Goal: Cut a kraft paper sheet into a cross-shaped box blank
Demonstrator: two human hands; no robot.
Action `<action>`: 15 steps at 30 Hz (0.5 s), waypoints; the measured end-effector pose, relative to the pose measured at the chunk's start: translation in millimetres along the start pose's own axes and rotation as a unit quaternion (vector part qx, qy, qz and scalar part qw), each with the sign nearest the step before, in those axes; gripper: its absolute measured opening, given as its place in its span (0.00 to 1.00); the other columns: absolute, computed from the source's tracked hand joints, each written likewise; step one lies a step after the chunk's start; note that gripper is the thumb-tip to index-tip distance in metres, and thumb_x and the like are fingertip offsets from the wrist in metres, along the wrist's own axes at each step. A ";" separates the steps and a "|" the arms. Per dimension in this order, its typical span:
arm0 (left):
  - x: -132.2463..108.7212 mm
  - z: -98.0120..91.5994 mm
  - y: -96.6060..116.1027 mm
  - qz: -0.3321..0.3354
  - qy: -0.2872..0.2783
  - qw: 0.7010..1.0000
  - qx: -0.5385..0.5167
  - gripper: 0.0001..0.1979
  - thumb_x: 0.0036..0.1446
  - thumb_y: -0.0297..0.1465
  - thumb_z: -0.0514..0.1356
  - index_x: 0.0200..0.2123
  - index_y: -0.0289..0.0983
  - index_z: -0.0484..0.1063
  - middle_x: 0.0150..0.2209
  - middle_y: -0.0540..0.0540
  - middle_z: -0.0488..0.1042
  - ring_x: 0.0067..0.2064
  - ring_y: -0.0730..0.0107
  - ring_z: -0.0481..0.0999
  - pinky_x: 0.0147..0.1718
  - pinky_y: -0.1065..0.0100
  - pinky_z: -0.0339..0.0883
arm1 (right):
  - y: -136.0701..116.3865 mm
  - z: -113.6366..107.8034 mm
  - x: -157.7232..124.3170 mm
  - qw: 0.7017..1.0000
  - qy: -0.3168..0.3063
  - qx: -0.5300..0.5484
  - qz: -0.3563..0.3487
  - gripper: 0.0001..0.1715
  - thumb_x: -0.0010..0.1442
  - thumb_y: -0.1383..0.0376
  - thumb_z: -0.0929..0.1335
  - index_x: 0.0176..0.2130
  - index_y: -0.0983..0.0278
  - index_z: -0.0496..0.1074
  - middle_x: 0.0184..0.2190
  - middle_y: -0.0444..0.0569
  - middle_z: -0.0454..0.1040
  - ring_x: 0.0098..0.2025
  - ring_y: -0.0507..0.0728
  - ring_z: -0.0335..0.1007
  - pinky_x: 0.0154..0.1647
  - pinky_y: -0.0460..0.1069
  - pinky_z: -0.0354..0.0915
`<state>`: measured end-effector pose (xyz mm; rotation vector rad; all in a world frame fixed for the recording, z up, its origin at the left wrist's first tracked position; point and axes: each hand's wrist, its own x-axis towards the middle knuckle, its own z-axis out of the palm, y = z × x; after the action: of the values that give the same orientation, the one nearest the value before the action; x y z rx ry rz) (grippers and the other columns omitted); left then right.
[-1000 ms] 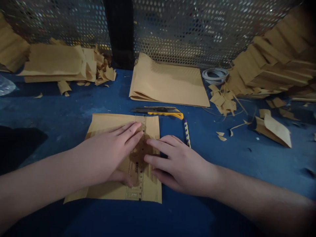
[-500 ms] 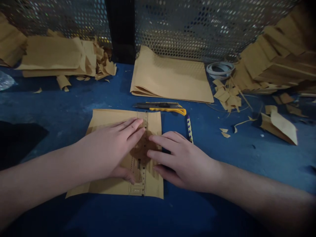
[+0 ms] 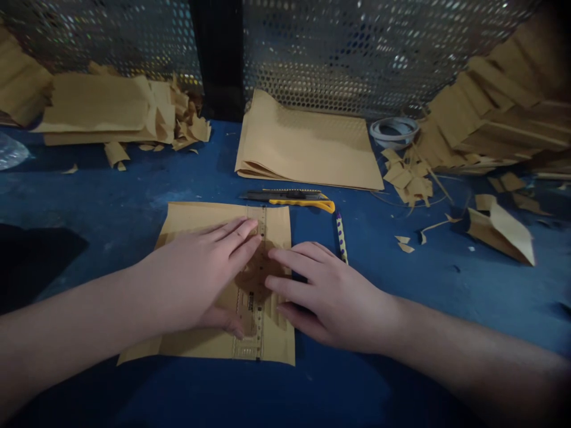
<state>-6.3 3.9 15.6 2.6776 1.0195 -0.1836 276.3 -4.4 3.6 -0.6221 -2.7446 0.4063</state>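
Observation:
A sheet of brown paper (image 3: 196,348) lies on the blue table, with a clear ruler (image 3: 247,351) upright across its right part. My left hand (image 3: 200,270) lies over the paper, fingers stretched out and pressing on the ruler; its palm hides part of both. From the right, my right hand (image 3: 328,294) reaches in with fingers apart, their tips at the ruler's right edge and over the paper's right strip. Behind the sheet rests a yellow and black utility knife (image 3: 298,199). Beside the knife's handle is a pen with a dotted barrel (image 3: 341,238).
Folded brown paper (image 3: 307,145) lies at the back against a perforated metal panel (image 3: 312,65). Paper piles stand at the back left (image 3: 98,104) and right (image 3: 486,119). A roll of tape (image 3: 395,131) and paper scraps (image 3: 408,178) sit near the right pile.
The view has tilted slightly, so everything sits a little lower. Both hands keep nearly the same place on the ruler and paper.

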 end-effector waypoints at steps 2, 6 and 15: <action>0.7 -1.1 1.3 -0.002 0.001 1.000 0.003 0.66 0.51 0.74 0.65 0.75 0.28 0.63 0.80 0.25 0.52 0.78 0.29 0.61 0.74 0.41 0.66 | 0.1 -0.3 0.3 1.000 -0.001 0.000 0.000 0.14 0.74 0.66 0.67 0.53 0.64 0.80 0.57 0.63 0.79 0.52 0.68 0.75 0.54 0.64 0.76; 2.0 -3.5 4.1 -0.011 -0.006 1.000 0.014 0.65 0.51 0.71 0.68 0.76 0.28 0.63 0.80 0.26 0.52 0.78 0.29 0.61 0.73 0.41 0.67 | 0.6 -0.4 1.2 1.000 -0.002 0.000 0.000 0.14 0.74 0.66 0.67 0.53 0.64 0.80 0.57 0.64 0.79 0.52 0.69 0.76 0.54 0.65 0.76; 2.4 -1.0 2.3 -0.005 -0.004 1.000 0.013 0.68 0.51 0.72 0.67 0.76 0.24 0.61 0.79 0.23 0.51 0.78 0.25 0.61 0.71 0.37 0.70 | -0.1 -0.9 0.4 1.000 -0.001 -0.001 0.003 0.14 0.74 0.66 0.66 0.53 0.64 0.80 0.57 0.63 0.79 0.52 0.68 0.75 0.54 0.65 0.76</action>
<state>-3.0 4.0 16.5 2.6933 1.0344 -0.2103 276.2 -4.1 4.6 -0.6293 -2.7450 0.4065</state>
